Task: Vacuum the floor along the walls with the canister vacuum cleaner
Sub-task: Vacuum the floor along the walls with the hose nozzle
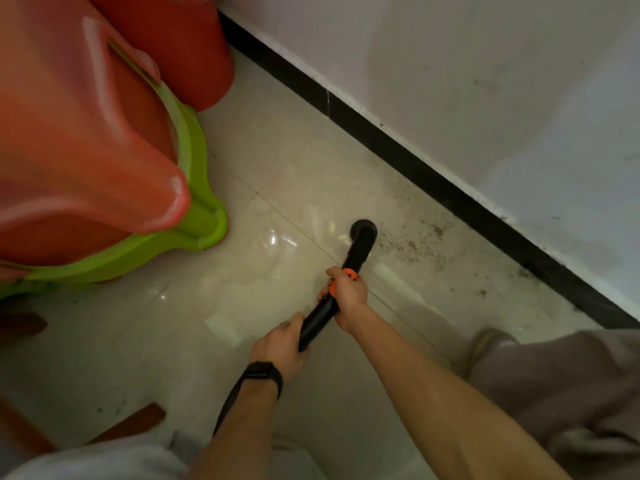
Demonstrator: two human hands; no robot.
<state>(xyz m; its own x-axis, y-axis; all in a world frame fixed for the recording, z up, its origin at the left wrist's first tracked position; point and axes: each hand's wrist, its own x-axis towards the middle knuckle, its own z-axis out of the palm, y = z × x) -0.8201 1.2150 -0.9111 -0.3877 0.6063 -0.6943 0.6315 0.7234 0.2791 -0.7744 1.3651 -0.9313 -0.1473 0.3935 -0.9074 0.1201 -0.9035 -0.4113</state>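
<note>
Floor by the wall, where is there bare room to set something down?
Bare tile lies between the plastic stools and the baseboard. More lies left of the left hand, on the near side of the stools. Crowded: both hands grip the vacuum tube, right hand nearer the nozzle, and dirt covers the strip along the baseboard.

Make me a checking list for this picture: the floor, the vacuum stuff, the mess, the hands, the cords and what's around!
Surface: glossy beige tiled floor, with gritty dust near the skirting.
Job's things: black vacuum tube, its nozzle end down at the floor beside the dust.
Clutter: red plastic stools stacked over a green stool.
Grips: left hand holds the tube's rear part; right hand holds it at the orange collar.
Cables: ribbed hose under the left forearm; no power cord seen.
Surroundings: white wall, black skirting.
</note>
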